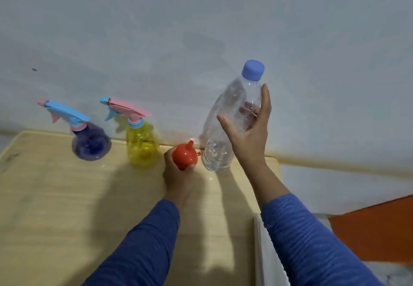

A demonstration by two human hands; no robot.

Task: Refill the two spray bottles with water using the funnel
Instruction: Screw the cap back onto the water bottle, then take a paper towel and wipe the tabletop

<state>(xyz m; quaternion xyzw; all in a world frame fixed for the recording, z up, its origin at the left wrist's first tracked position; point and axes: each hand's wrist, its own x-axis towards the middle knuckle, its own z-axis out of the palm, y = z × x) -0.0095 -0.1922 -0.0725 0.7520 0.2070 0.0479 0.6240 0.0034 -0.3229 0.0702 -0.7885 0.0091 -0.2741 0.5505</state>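
A purple spray bottle (91, 143) with a blue and pink trigger head stands at the back left of the wooden table (67, 196). A yellow spray bottle (142, 147) with a pink and blue head stands to its right. Both heads are on. My left hand (176, 173) grips a red funnel (185, 154), spout up, just right of the yellow bottle. A clear water bottle (232, 111) with a blue cap on stands on the table by the wall. My right hand (248, 129) wraps its upper half, thumb in front and fingers showing behind through the plastic.
A pale wall rises right behind the table's back edge. The table's right edge runs just right of the water bottle. Below it lie a pale floor and an orange surface (375, 232) at the lower right.
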